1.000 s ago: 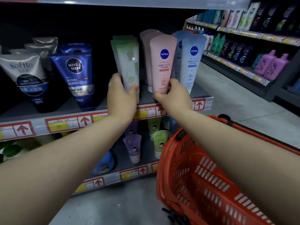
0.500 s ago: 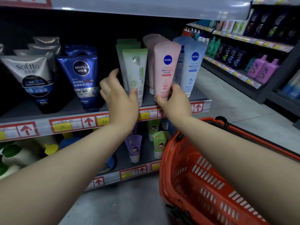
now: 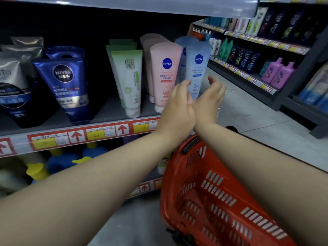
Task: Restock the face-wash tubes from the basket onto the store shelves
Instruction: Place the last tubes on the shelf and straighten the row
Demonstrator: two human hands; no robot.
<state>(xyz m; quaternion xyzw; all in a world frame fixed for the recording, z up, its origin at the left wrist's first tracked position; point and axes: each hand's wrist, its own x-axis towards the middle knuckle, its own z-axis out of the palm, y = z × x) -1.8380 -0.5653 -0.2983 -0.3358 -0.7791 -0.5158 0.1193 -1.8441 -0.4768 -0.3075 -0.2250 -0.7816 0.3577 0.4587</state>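
Face-wash tubes stand cap-down on the shelf (image 3: 99, 134): a green-white tube (image 3: 128, 80), a pink Nivea tube (image 3: 166, 73) and a pale blue Nivea tube (image 3: 197, 68), each with more behind it. My left hand (image 3: 178, 105) and my right hand (image 3: 211, 98) cup the lower part of the pale blue tube from either side. Their heels touch and the fingers are loosely curved. The hands hide the tube's base. I cannot tell whether the fingers touch it. The red basket (image 3: 209, 192) sits below my right forearm, and the part of its inside that shows holds nothing.
Dark blue Nivea Men tubes (image 3: 65, 86) and grey Softto tubes (image 3: 12, 86) stand to the left. A lower shelf holds blue bottles with yellow caps (image 3: 58, 160). Across the grey aisle floor (image 3: 248, 118), another rack (image 3: 248, 55) carries shampoo bottles.
My left hand left the green-white tube and my right hand left the pink tube. Both moved right and came together around the pale blue tube.
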